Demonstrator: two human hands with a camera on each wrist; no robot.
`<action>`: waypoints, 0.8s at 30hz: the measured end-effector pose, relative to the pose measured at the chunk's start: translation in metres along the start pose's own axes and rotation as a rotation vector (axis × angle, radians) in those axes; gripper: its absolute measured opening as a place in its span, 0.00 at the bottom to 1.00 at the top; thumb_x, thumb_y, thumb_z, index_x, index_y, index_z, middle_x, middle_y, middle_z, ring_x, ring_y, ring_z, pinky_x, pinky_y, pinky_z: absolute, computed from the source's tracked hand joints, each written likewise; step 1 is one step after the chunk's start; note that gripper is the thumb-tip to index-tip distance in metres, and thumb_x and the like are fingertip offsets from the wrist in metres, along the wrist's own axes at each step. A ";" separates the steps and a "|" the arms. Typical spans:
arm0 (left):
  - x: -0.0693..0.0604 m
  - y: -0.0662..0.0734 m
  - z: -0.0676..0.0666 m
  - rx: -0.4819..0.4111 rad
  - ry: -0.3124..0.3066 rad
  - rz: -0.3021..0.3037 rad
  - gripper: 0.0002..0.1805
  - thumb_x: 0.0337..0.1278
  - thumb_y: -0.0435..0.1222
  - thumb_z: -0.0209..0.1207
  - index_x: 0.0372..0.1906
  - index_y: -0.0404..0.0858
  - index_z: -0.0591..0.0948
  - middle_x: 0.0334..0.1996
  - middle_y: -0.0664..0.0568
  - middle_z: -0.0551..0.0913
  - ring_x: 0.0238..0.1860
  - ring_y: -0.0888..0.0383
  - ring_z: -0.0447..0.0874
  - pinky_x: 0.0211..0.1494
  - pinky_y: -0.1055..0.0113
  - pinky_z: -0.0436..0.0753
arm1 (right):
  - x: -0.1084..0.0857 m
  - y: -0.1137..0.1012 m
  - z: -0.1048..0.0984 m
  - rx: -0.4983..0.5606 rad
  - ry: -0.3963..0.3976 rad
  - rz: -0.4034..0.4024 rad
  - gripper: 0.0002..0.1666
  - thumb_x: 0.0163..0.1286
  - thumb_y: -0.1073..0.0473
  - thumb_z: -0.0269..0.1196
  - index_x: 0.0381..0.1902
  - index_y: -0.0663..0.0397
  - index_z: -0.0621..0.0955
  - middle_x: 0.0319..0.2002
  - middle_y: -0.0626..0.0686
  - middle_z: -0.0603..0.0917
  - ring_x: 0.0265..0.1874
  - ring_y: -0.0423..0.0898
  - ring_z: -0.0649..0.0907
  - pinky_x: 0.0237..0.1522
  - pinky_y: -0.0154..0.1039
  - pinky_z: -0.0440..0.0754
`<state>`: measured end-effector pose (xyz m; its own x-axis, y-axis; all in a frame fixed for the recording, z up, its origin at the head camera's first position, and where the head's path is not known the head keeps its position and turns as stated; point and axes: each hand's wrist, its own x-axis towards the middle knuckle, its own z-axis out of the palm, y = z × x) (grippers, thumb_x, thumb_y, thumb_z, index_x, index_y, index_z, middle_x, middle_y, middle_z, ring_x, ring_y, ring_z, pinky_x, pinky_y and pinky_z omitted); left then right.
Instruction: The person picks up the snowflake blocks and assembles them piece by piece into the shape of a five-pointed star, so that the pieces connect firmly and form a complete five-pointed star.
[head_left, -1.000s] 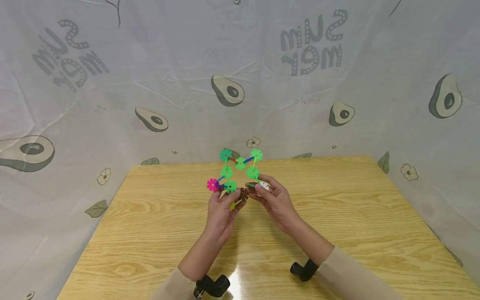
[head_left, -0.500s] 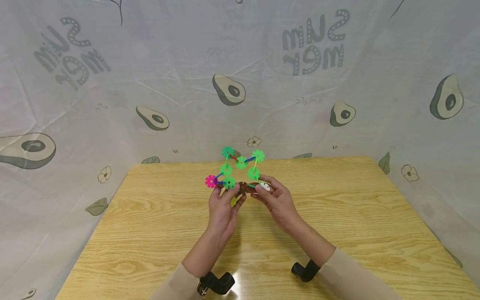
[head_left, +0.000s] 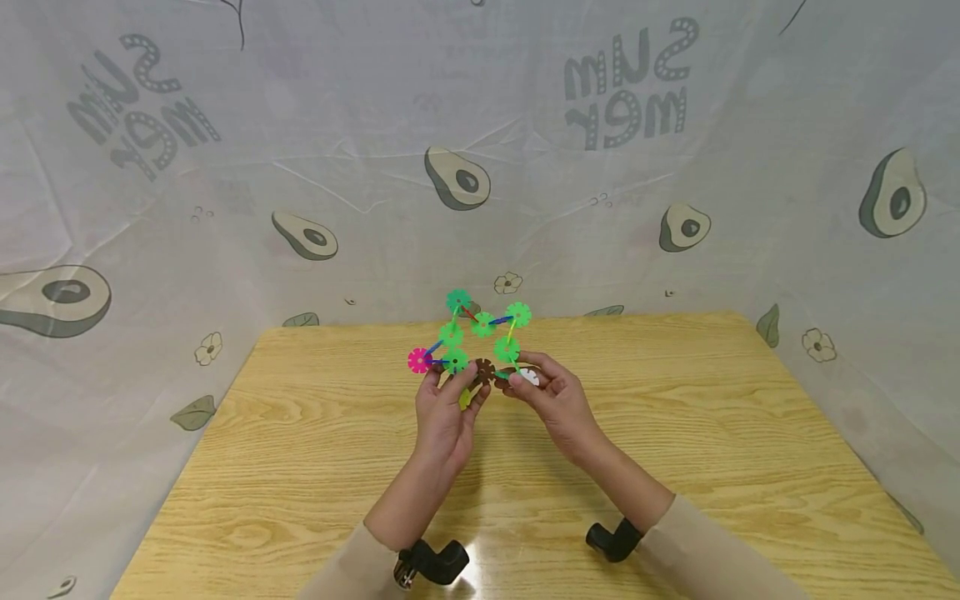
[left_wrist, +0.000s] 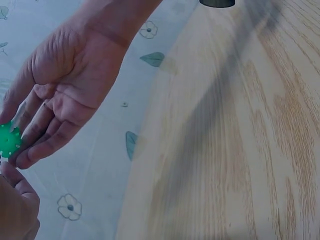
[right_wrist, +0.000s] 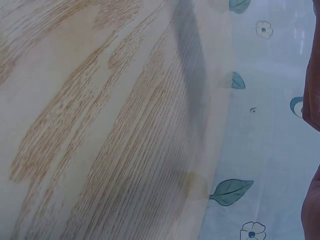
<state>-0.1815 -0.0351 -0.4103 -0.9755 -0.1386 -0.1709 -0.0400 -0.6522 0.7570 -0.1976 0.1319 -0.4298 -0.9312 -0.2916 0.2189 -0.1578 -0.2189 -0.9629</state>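
Interlocking snowflake discs form a jagged ring above the table in the head view, mostly green discs (head_left: 451, 335) joined by edge-on blue, red and yellow pieces. A pink disc (head_left: 419, 360) sticks out at the left. My left hand (head_left: 445, 425) pinches the ring's lower left side, near a brown disc (head_left: 483, 371) and a yellow disc (head_left: 465, 398). Between thumb and fingers, my right hand (head_left: 561, 410) holds the lower right end, beside a white disc (head_left: 529, 377). In the left wrist view a green disc (left_wrist: 9, 139) shows at the fingertips. Fingers partly hide the lower joints.
Below the hands lies a wood-grain table (head_left: 675, 433). A pale cloth (head_left: 375, 167) printed with avocados and leaves hangs behind it and at both sides. Black curved mounts (head_left: 440, 562) sit at the wrists.
The ring's lower left part, with the pink and brown discs, has moved slightly up and left. The brown disc now sits higher, close to the right fingertips. Both hands keep their hold.
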 end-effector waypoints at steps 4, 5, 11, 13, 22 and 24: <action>0.000 0.000 -0.001 0.013 0.001 0.004 0.15 0.72 0.30 0.62 0.56 0.38 0.73 0.40 0.57 0.85 0.45 0.60 0.79 0.46 0.69 0.87 | 0.000 0.000 0.000 0.011 -0.006 0.001 0.26 0.79 0.63 0.61 0.70 0.70 0.71 0.45 0.39 0.91 0.49 0.35 0.90 0.59 0.32 0.87; 0.000 0.000 -0.001 0.017 0.000 0.006 0.15 0.71 0.29 0.62 0.57 0.37 0.73 0.40 0.57 0.85 0.45 0.60 0.79 0.47 0.69 0.87 | 0.000 0.000 0.000 0.015 -0.008 0.001 0.26 0.79 0.63 0.61 0.70 0.69 0.71 0.45 0.39 0.91 0.49 0.35 0.90 0.59 0.32 0.87; 0.001 0.001 -0.002 0.043 -0.011 0.025 0.17 0.71 0.28 0.62 0.59 0.37 0.73 0.40 0.57 0.86 0.43 0.63 0.83 0.46 0.69 0.87 | -0.001 0.000 0.001 0.041 -0.012 0.012 0.21 0.80 0.64 0.60 0.67 0.61 0.75 0.46 0.39 0.91 0.49 0.36 0.90 0.58 0.32 0.87; 0.000 0.002 -0.002 0.058 -0.015 0.031 0.18 0.70 0.28 0.62 0.59 0.37 0.73 0.40 0.57 0.86 0.43 0.64 0.84 0.46 0.69 0.87 | 0.000 0.001 0.000 0.045 -0.011 0.016 0.20 0.80 0.64 0.60 0.66 0.59 0.75 0.45 0.39 0.92 0.49 0.36 0.90 0.58 0.33 0.87; 0.000 0.005 -0.005 0.120 -0.043 0.048 0.16 0.70 0.27 0.61 0.57 0.37 0.72 0.38 0.58 0.85 0.39 0.65 0.82 0.41 0.73 0.84 | -0.002 0.004 -0.003 0.032 -0.022 0.024 0.24 0.80 0.65 0.60 0.68 0.67 0.71 0.45 0.38 0.92 0.48 0.35 0.90 0.59 0.31 0.86; 0.001 0.005 -0.006 0.124 -0.046 0.050 0.15 0.70 0.27 0.61 0.56 0.37 0.72 0.38 0.57 0.85 0.39 0.65 0.82 0.40 0.73 0.84 | -0.002 0.003 -0.002 0.031 -0.026 0.022 0.22 0.80 0.65 0.60 0.67 0.64 0.72 0.45 0.38 0.92 0.48 0.35 0.90 0.59 0.32 0.86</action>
<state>-0.1810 -0.0430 -0.4108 -0.9857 -0.1326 -0.1039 -0.0145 -0.5477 0.8365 -0.1969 0.1340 -0.4337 -0.9254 -0.3206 0.2022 -0.1269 -0.2406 -0.9623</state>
